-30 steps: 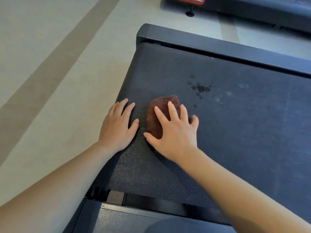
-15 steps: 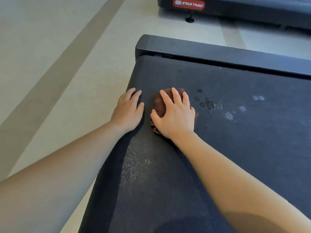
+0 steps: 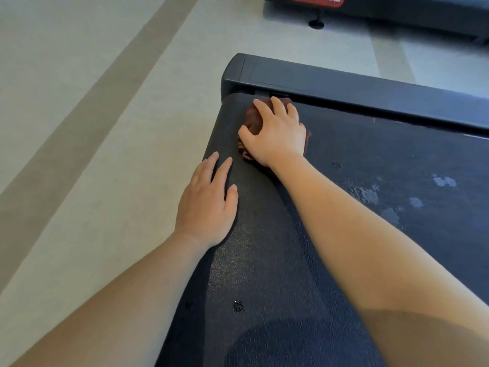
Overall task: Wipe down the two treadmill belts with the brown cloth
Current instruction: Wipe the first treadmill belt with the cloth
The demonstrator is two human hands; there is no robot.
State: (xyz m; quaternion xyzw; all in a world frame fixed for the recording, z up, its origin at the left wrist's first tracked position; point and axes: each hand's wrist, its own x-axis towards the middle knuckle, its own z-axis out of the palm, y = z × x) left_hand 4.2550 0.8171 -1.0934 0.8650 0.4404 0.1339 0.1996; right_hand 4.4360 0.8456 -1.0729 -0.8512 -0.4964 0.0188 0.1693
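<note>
Belt's (image 3: 344,234) far-left corner: right hand (image 3: 277,136) on cloth (image 3: 252,120)

Soft, even daylight; a rounded shadow falls on the treadmill belt (image 3: 370,160) at its near edge. Wet patches glint faintly. Wide-angle bending at the frame edges; the far logo seems slightly blurred.

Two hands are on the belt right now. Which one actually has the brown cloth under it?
The right hand, the farther one by the belt's end rail: the brown cloth is bunched under its palm. The left hand lies flat on the bare belt edge.
</note>
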